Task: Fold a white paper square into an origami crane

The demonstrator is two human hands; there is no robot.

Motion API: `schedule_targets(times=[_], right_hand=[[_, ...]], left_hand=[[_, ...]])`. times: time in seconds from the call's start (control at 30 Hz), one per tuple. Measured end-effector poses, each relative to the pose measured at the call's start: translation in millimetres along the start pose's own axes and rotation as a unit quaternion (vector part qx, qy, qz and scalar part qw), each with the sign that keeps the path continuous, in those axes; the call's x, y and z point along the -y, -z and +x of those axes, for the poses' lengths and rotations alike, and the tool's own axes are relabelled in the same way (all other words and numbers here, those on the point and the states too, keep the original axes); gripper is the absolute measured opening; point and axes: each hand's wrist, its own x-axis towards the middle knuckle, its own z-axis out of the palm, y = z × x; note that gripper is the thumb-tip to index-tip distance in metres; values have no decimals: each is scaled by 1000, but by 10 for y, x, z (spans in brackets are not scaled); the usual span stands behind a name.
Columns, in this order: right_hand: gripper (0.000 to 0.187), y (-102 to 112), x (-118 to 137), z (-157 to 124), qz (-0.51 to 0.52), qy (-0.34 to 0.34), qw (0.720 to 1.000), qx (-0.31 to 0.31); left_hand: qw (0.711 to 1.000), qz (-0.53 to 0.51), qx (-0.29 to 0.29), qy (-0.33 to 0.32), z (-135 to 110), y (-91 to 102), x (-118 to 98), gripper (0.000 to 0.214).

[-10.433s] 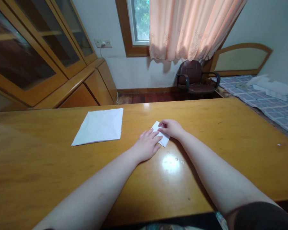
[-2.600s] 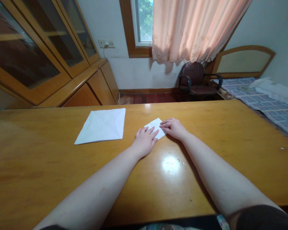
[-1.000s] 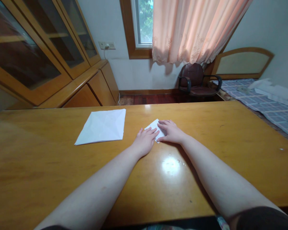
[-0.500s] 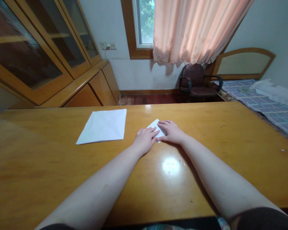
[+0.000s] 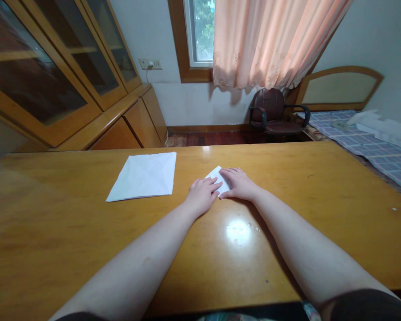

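A small piece of folded white paper point(image 5: 217, 173) lies on the wooden table between my hands. My left hand point(image 5: 203, 194) rests on its left side, fingers stretched out flat over the paper. From the right, my right hand point(image 5: 239, 183) touches the paper, its fingers along the upper right edge and its thumb near the lower corner, spread apart. Both hands cover much of the paper, so its full outline is hidden. To the left lie larger square white sheets point(image 5: 145, 175), apart from both hands.
The wooden table point(image 5: 87, 236) spans the view. Beyond it stand a glass-door cabinet point(image 5: 96, 100) at the left, a brown armchair point(image 5: 270, 109) by the curtain point(image 5: 254, 44), and a bed point(image 5: 364, 138) at the right. Small clear drops point(image 5: 253, 226) dot the table near my right forearm.
My right thumb has shifted slightly at the paper's lower corner. Otherwise the hands and the paper stay in nearly the same place.
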Motion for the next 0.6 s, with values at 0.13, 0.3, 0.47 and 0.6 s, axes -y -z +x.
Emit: schedule_targets(times=[0.13,0.3,0.47,0.6], right_hand=[[80,-15,-59,40,27,-11,999,-26],[56,-22,-123,59,39,-43,997,-60],[50,-11,-158,63,27,-89,992,-81],[42,-15,-183,63,12,-113,989,-99]], left_hand=[[1000,0,-4,2,-3,-17,3,39],[1000,0,-1,4,-6,-16,2,39],[1000,4,6,5,-4,-8,-1,40],[1000,8,10,1,-3,-9,4,41]])
